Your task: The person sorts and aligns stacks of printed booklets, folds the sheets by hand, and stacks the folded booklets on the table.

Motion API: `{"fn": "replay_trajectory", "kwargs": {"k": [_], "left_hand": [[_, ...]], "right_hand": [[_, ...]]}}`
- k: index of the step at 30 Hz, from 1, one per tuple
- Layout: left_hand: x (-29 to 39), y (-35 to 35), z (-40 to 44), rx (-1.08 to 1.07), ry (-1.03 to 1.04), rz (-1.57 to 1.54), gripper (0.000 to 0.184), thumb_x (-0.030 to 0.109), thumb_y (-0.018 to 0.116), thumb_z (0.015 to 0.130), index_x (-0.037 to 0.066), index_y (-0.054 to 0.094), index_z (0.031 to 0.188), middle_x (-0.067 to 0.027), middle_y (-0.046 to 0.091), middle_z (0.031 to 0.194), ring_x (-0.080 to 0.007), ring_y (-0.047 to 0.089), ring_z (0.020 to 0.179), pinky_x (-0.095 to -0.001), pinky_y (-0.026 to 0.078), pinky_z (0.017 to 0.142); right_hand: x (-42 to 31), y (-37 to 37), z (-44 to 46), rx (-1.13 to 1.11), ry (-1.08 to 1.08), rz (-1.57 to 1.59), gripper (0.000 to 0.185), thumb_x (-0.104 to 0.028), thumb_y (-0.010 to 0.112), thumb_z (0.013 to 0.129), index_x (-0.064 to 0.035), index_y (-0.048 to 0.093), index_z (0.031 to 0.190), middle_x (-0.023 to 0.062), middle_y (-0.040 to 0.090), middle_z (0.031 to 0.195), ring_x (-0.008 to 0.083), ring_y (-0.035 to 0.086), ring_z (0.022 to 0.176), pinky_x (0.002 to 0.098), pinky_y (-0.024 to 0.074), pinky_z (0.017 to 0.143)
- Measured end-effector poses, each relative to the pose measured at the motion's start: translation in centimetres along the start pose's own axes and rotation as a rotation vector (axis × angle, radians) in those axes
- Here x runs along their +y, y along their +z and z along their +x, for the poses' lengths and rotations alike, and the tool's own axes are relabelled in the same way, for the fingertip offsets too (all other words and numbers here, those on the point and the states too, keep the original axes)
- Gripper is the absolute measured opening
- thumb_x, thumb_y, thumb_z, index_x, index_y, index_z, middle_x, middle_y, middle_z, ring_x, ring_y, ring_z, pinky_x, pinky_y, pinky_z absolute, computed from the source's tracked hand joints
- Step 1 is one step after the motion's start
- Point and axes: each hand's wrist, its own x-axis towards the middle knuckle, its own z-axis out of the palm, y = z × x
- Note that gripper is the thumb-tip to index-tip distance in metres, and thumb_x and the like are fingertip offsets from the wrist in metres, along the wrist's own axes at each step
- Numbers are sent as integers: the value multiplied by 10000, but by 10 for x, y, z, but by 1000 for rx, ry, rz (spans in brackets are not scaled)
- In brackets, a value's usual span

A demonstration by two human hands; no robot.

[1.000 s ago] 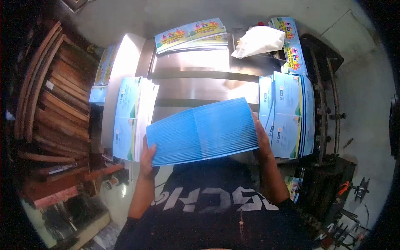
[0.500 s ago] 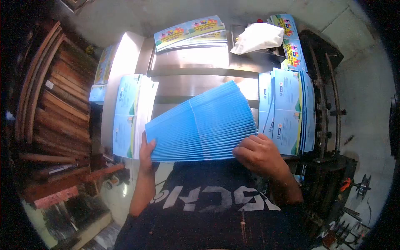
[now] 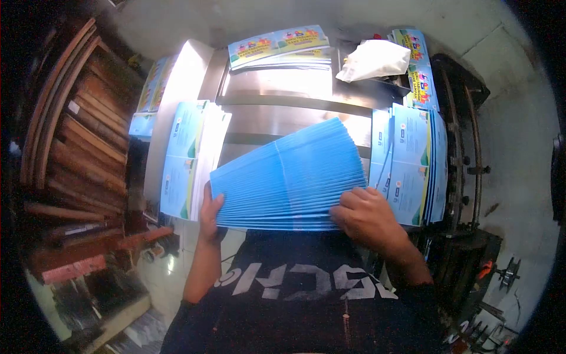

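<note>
A thick fanned stack of blue printed sheets is held in front of my body, its edges spread in fine steps toward me. My left hand grips its left end, thumb on top and the other fingers hidden beneath. At the lower right corner, my right hand has its fingers curled and pressed together on the sheet edges. A gap shows between the lowest sheets near that hand. Printed light-blue sheets lie in a pile just right of my right hand, and another pile of sheets lies left of the stack.
The metal work surface carries colourful printed covers at the back and a white cloth-like item at back right. More covers sit behind the right pile. A wooden rack stands left, and metal rods run along the right.
The lowest sheets at the right end have parted slightly near my right hand. My left hand keeps its hold, and the whole view has shifted a little.
</note>
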Motion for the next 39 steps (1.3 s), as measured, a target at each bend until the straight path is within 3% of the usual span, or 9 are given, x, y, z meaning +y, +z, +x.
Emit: {"fn": "replay_trajectory", "kwargs": {"k": [5,8,10,18,27,32,34,36,39], "left_hand": [[-6,-6,-1,34,43,5,496,154,545,888,27,355,1327,-141,512,1184,-215,552,1043,-352,457,919],[-6,-5,-5,75,-4,48,512,144,550,882,24,343,1335,-148,505,1194,-222,555,1043,-354,474,904],[-6,-8,-7,93,-40,82,522,138,552,880,22,335,1341,-152,502,1202,-227,554,1051,-355,481,898],[-16,-18,-18,-30,55,47,578,170,608,840,22,343,1332,-144,503,1222,-253,537,1105,-379,462,941],[-18,-22,-21,12,19,22,596,153,645,817,37,354,1324,-138,517,1210,-245,540,1099,-381,462,946],[-17,-17,-21,36,24,24,613,176,664,803,38,358,1317,-147,515,1217,-248,544,1096,-384,466,946],[-12,-13,-19,16,26,9,611,171,658,803,36,357,1317,-150,515,1216,-253,545,1096,-384,467,946],[-12,-14,-18,-18,19,-1,609,166,651,802,33,356,1318,-154,514,1216,-257,545,1096,-383,467,946],[-15,-15,-17,-7,23,38,625,156,632,797,28,342,1335,-167,506,1223,-267,537,1109,-393,463,953]], "right_hand": [[21,-82,-6,567,81,-61,27,-40,644,824,-55,646,847,116,670,821,216,641,752,372,498,664],[59,-95,52,723,125,336,139,-143,642,874,-23,672,937,136,689,848,262,674,759,351,517,706],[108,-71,107,596,-3,296,230,-217,656,868,-21,664,987,153,688,878,257,677,790,364,512,730],[163,-24,197,332,220,402,256,-277,642,877,-76,690,1029,173,693,932,328,666,857,401,510,786],[192,-3,211,78,151,-32,251,-285,656,850,-128,691,1043,131,684,958,312,653,909,421,498,837],[154,-1,173,529,-118,-105,240,-164,689,829,-107,661,1061,109,633,1047,301,620,930,401,496,843],[117,-13,136,387,0,211,183,-118,680,829,-89,652,1007,119,628,981,293,621,888,393,508,795],[82,-27,98,61,80,240,103,-122,654,842,-67,610,918,94,607,898,241,605,857,367,498,740],[53,-25,55,-20,-44,192,111,-180,595,866,-71,593,885,105,594,858,297,616,824,406,498,726]]}}
